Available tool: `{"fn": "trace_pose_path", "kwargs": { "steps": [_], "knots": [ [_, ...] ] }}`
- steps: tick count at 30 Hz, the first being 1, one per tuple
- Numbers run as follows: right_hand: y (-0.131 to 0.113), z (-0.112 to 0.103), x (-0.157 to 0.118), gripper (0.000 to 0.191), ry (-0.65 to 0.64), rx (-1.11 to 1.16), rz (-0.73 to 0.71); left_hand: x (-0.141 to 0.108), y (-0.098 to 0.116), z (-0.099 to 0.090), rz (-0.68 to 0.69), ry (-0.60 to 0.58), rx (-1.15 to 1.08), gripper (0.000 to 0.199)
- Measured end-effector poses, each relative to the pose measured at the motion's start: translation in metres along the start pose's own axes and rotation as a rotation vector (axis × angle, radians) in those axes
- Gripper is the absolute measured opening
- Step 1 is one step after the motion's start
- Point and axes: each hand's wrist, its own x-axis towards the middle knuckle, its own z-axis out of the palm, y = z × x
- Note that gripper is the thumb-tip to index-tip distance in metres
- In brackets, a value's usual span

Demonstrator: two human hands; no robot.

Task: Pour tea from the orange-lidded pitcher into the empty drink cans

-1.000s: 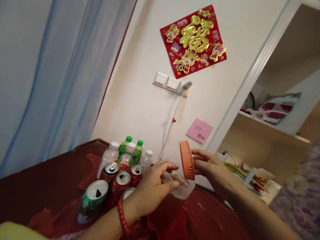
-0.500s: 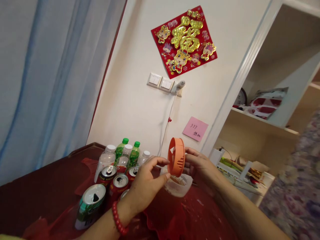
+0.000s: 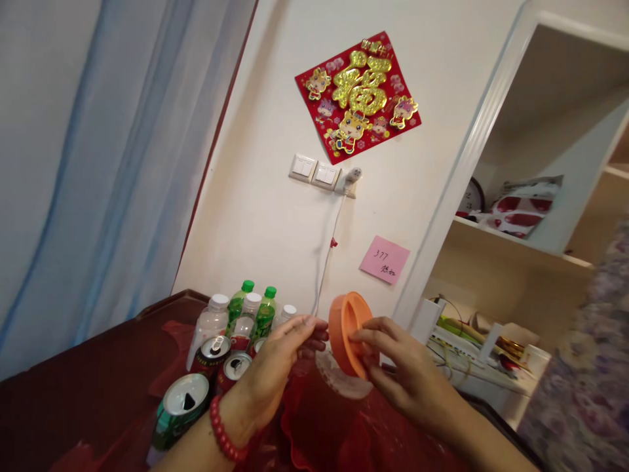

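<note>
An orange lid (image 3: 350, 335) was held tilted on edge by the right hand (image 3: 403, 373), thumb and fingertips (image 3: 361, 337) pinched on its rim, w/ its hollow side turned toward the left hand. The lid was kept just above a clear tub (image 3: 339, 380), which was seen directly below the right fingertips and only partly, being hidden behind lid and hands; its contents could not be made out. The left hand (image 3: 275, 367) was set at the tub's left side, fingers (image 3: 309, 328) stretched out and loosely curved, tips just beside the lid's edge; whether the tub was actually gripped could not be told. A red bead bracelet (image 3: 223, 436) was worn on the left wrist.

Left of the left fingers, cans (image 3: 221, 357) w/ opened tops were grouped close together, and a green can (image 3: 179, 410) was seen nearer, beside the left wrist. Beyond the cans, bottles (image 3: 246, 311) w/ white and green caps were stood upright vs. the wall. Everything was rested on a red cloth (image 3: 334, 432). Above the fingers on the wall, a pink note (image 3: 384, 259), switches (image 3: 314, 172) and a red-gold decoration (image 3: 358, 95) were seen. Right of the right hand, a shelf (image 3: 521, 239) was in view.
</note>
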Motion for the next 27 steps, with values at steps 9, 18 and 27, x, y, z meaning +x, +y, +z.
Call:
{"fn": "trace_pose_path", "kwargs": {
  "steps": [9,18,27],
  "knots": [
    [0.032,-0.008,-0.01,0.034,-0.067,-0.498,-0.204,0.008,-0.002,-0.007,0.043,0.213,0.063,0.037],
    [0.043,-0.019,0.013,0.037,-0.368,-0.402,-0.09,0.012,0.0,-0.008,0.078,0.286,0.017,0.032],
    [0.033,-0.001,0.029,0.017,-0.466,-0.293,0.039,0.015,-0.002,-0.01,0.085,0.308,0.011,0.035]
  ]
}}
